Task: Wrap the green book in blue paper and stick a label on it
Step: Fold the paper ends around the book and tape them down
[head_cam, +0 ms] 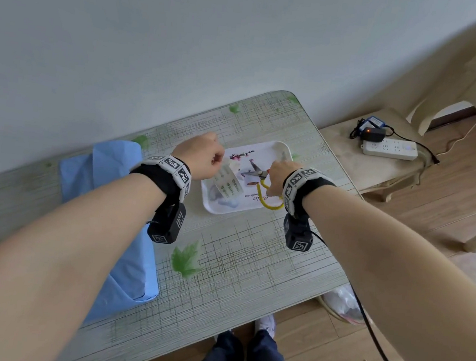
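- From the head camera, the left hand (201,158) hangs over the near-left end of the white tray (275,146), its fingers curled and pinching the top edge of the label sheet (228,183). The sheet dangles down from them towards the tray.
- The right hand (281,174) sits over the scissors (254,172) on the same tray. Its fingers curl down at the yellow handles and seem to grip the upper loop, though the back of the hand hides the fingertips. The blades point left, towards the sheet.
- The blue paper (107,178) lies on the left side of the table (238,254), partly under the left forearm and well apart from the tray. The green book itself does not show; I take it to be inside that blue bundle, but cannot tell for sure.
- The label sheet looks thin and floppy, almost weightless. I would hold it by an edge, as the hand does now, and peel from a corner so the sticky side does not fold onto itself.
- The blue paper looks soft and easily creased or torn. The bundle is best pressed flat with the palm where the label is to go.
- A power strip (390,148) lies on the low bench to the right.
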`<action>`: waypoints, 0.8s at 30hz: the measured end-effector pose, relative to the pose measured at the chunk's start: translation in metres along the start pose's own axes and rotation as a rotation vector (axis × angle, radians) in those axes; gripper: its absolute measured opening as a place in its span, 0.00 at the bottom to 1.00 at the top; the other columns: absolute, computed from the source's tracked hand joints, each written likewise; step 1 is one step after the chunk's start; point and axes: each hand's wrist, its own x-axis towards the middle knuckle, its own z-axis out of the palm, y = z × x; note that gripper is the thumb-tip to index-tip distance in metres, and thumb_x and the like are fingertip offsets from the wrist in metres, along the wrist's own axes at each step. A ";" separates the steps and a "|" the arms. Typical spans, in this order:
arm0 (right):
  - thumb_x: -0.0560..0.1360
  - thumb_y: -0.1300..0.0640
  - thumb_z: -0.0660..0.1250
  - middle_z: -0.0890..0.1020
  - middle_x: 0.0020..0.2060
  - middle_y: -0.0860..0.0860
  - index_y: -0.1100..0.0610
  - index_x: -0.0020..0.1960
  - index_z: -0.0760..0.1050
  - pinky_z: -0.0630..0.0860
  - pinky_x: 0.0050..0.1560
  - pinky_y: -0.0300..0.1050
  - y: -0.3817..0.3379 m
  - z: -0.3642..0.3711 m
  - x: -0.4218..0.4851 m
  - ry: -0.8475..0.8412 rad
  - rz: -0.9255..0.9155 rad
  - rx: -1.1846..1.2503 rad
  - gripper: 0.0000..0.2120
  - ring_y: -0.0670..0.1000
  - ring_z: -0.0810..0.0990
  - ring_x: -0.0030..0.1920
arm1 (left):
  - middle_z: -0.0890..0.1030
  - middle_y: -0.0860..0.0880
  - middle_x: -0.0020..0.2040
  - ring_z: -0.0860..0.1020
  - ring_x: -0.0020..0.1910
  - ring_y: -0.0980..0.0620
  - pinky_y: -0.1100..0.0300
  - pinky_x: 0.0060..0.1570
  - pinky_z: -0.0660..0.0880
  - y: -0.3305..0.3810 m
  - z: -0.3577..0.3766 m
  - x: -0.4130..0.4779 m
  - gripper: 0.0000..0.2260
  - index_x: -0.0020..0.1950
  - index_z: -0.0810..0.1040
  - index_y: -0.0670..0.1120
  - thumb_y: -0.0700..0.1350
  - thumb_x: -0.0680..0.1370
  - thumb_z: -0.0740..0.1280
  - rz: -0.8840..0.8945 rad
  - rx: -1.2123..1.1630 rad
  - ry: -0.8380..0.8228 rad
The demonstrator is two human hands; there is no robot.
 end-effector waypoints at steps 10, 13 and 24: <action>0.75 0.59 0.62 0.80 0.54 0.52 0.57 0.57 0.75 0.75 0.52 0.43 -0.038 0.011 -0.007 0.330 -0.270 0.481 0.12 0.52 0.79 0.53 | 0.70 0.52 0.46 0.71 0.44 0.51 0.59 0.40 0.67 0.005 0.016 -0.013 0.07 0.46 0.80 0.45 0.44 0.77 0.63 -0.045 -0.068 -0.018; 0.74 0.54 0.68 0.83 0.48 0.51 0.56 0.52 0.80 0.76 0.52 0.43 -0.054 0.009 -0.007 0.355 -0.364 0.621 0.09 0.50 0.81 0.49 | 0.70 0.51 0.45 0.72 0.43 0.50 0.59 0.41 0.67 0.004 0.017 -0.016 0.06 0.45 0.80 0.45 0.43 0.77 0.63 -0.081 -0.096 0.004; 0.76 0.56 0.65 0.84 0.42 0.53 0.58 0.50 0.81 0.77 0.47 0.46 -0.034 0.050 -0.014 0.291 -0.244 0.736 0.08 0.51 0.79 0.42 | 0.79 0.44 0.51 0.78 0.49 0.43 0.54 0.49 0.75 0.041 0.061 -0.015 0.16 0.63 0.68 0.41 0.41 0.76 0.64 -0.260 -0.265 -0.076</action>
